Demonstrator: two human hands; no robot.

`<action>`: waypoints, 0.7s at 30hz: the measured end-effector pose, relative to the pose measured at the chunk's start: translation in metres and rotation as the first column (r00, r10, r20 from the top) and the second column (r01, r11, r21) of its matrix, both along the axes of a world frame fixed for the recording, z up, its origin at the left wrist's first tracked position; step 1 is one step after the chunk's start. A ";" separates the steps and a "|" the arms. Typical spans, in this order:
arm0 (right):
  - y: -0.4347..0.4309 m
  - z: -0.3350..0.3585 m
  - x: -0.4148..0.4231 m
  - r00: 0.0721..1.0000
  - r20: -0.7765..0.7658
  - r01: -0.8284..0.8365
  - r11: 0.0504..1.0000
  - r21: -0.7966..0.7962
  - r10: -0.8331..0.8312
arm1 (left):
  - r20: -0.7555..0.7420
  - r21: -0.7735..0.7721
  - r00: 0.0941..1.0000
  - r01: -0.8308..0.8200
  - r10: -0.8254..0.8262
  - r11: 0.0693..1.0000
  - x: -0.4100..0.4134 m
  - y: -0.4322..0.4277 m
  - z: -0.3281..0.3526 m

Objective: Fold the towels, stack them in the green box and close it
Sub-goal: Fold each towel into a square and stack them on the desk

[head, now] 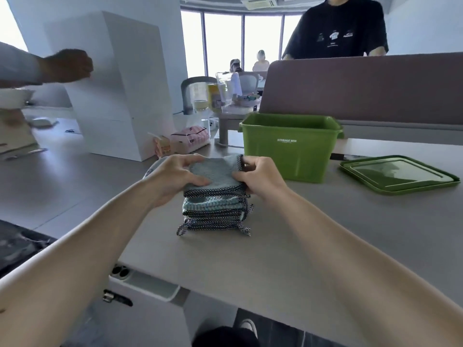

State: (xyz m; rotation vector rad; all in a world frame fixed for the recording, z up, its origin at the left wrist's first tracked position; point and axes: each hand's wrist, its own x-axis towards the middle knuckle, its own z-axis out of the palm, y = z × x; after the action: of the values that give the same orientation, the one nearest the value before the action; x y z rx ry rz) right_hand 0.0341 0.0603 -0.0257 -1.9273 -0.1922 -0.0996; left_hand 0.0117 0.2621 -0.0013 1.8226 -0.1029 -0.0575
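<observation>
- We look down along two bare forearms to a stack of towels [216,206], folded, sitting on the pale bench [313,246] just in front of us.
- The towels are pale blue and teal with dark speckled edging. The pile stands fairly square, with loose hem loops poking out low on the right side.
- The left grip [175,177] is closed on the left side of the pile, fingers curled over the top towel's far corner and thumb lying on top.
- The right grip [260,177] pinches the right edge of the upper layers, thumb on top and fingers tucked round the side.
- The green box [290,146] stands open beyond the pile, far and to the right, close but not touching. Its long side runs left to right, and the right grip is the nearer one.
- We cannot see whether anything lies inside the box.
- The green lid [398,175] lies flat on the bench, right of the box and apart from it.
- We judge that folding is finished and that the pile must next travel away and rightward, up over the box's near wall.
</observation>
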 end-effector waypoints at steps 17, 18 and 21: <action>0.003 -0.031 0.007 0.991 0.080 -0.059 0.875 -0.480 0.111 | -0.206 0.259 0.978 0.036 0.019 0.965 0.015 0.006 -0.025; 0.003 -0.032 0.007 0.991 0.049 -0.083 0.868 -0.489 0.122 | -0.233 0.251 0.972 0.038 0.022 0.967 0.015 0.008 -0.024; 0.003 -0.039 0.006 0.990 -0.009 -0.123 0.841 -0.526 0.139 | -0.290 0.222 0.956 0.033 0.033 0.975 0.014 0.009 -0.022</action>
State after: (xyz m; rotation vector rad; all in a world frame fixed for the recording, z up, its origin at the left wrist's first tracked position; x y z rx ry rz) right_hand 0.0405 0.0634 -0.0647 -2.4562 -0.4051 0.0214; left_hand 0.0257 0.2712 -0.0235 2.0190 0.1185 -0.3509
